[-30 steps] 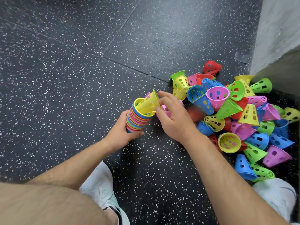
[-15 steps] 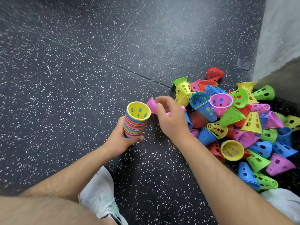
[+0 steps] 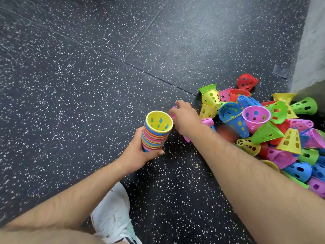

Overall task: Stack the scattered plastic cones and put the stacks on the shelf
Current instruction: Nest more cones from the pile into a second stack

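Left hand point(image 3: 140, 154) grips nested cone stack point(image 3: 153, 138), mouth up, yellow cone point(image 3: 159, 121) innermost. Right hand point(image 3: 186, 118) fingers curl round mostly hidden pink cone point(image 3: 173, 116) beside stack rim. Loose cone pile point(image 3: 267, 132) right.

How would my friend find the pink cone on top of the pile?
Find the pile by the grey wall on the right. Beside a blue cone near its top sits the pink cone. Only this pink one has its mouth facing up.
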`<state>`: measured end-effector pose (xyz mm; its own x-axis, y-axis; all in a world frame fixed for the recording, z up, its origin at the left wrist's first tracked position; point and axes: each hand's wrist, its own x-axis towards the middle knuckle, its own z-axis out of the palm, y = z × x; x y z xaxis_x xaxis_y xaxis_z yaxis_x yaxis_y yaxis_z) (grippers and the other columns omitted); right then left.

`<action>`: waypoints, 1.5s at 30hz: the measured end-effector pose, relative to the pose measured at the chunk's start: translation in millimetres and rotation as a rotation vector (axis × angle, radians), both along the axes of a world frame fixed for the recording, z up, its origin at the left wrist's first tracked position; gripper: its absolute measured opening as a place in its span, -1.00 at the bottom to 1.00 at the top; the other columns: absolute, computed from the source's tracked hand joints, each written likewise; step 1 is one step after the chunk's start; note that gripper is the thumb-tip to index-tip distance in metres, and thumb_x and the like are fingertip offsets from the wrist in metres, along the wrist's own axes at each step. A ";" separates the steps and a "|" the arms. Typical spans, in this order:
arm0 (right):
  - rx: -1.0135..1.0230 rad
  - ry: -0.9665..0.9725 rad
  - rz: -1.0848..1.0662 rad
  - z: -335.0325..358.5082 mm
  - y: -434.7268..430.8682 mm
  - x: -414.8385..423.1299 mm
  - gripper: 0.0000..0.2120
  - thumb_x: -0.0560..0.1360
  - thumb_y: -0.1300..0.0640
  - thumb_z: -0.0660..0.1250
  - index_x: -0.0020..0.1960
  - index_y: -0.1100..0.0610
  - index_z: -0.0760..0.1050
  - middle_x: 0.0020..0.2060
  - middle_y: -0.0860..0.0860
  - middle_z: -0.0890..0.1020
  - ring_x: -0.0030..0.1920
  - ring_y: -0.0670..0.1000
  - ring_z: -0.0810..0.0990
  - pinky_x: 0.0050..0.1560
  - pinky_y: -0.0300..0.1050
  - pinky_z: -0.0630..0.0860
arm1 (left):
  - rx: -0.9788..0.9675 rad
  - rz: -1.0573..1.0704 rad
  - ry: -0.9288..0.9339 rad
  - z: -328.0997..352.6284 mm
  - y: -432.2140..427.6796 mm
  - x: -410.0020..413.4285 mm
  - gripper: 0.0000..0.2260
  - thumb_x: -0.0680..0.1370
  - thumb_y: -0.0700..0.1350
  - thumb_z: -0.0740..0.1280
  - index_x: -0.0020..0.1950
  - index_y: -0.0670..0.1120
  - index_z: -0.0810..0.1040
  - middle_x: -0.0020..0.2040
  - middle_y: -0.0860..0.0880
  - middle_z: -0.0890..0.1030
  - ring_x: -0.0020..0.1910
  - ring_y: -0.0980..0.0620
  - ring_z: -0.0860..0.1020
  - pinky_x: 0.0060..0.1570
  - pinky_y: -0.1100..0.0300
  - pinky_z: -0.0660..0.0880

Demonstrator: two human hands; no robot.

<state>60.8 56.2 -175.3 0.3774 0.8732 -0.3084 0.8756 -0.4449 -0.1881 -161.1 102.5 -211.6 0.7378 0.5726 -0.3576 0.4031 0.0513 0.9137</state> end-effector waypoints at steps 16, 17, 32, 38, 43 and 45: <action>0.755 0.187 -0.305 62.7 -51.1 9.6 -0.82 0.61 0.16 0.26 0.09 0.18 0.62 -0.03 0.06 0.61 0.03 0.12 0.53 0.10 -0.13 0.40 | 0.062 -0.045 0.014 7.1 -4.9 3.7 -0.32 0.43 -0.22 0.62 0.42 -0.03 0.33 0.16 0.11 0.57 0.05 0.36 0.56 0.06 0.51 0.43; 0.779 0.186 -0.297 68.9 -56.1 5.2 -0.82 0.61 0.17 0.26 0.09 0.18 0.61 -0.02 0.05 0.62 0.03 0.11 0.54 0.11 -0.14 0.41 | 0.073 -0.056 0.014 6.9 -5.1 4.7 -0.32 0.43 -0.21 0.62 0.42 -0.01 0.33 0.15 0.12 0.57 0.05 0.35 0.56 0.06 0.50 0.43; 0.526 0.014 -0.059 57.0 -101.7 -48.6 -0.81 0.55 0.19 0.29 0.12 0.09 0.61 0.08 0.04 0.63 0.06 0.20 0.51 0.11 0.14 0.49 | 0.101 -0.115 0.047 5.5 -7.0 11.7 -0.30 0.42 -0.19 0.63 0.39 0.09 0.30 0.19 0.09 0.59 0.09 0.29 0.59 0.08 0.39 0.47; 0.453 0.299 -0.169 62.3 -99.4 -40.0 -0.61 0.56 0.25 0.24 0.36 0.04 0.46 0.15 0.02 0.58 0.22 0.03 0.44 0.29 -0.04 0.37 | 0.104 -0.084 0.056 1.6 -4.4 10.9 -0.32 0.41 -0.19 0.64 0.36 0.08 0.31 0.17 0.07 0.60 0.05 0.32 0.58 0.05 0.44 0.45; 0.383 0.017 -0.078 35.4 -91.0 -2.0 -0.75 0.56 0.23 0.33 0.20 0.06 0.61 0.17 0.06 0.59 0.18 0.19 0.51 0.20 0.12 0.46 | 0.102 -0.126 0.048 -2.6 -1.6 9.9 -0.30 0.40 -0.10 0.65 0.37 0.15 0.31 0.20 0.11 0.59 0.18 0.18 0.59 0.22 0.24 0.49; 0.218 -0.049 0.031 27.5 -83.9 8.0 -0.71 0.54 0.21 0.34 0.22 0.00 0.60 0.24 0.05 0.54 0.21 0.19 0.48 0.19 0.08 0.44 | 0.110 -0.120 0.046 -4.3 -1.4 9.3 -0.30 0.39 -0.07 0.65 0.37 0.16 0.32 0.19 0.14 0.60 0.20 0.14 0.59 0.25 0.15 0.50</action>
<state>68.8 -27.7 -147.8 0.3597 0.9285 -0.0924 0.8986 -0.3714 -0.2336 -151.8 101.1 -215.9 0.7873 0.5191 -0.3327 0.4419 -0.0987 0.8916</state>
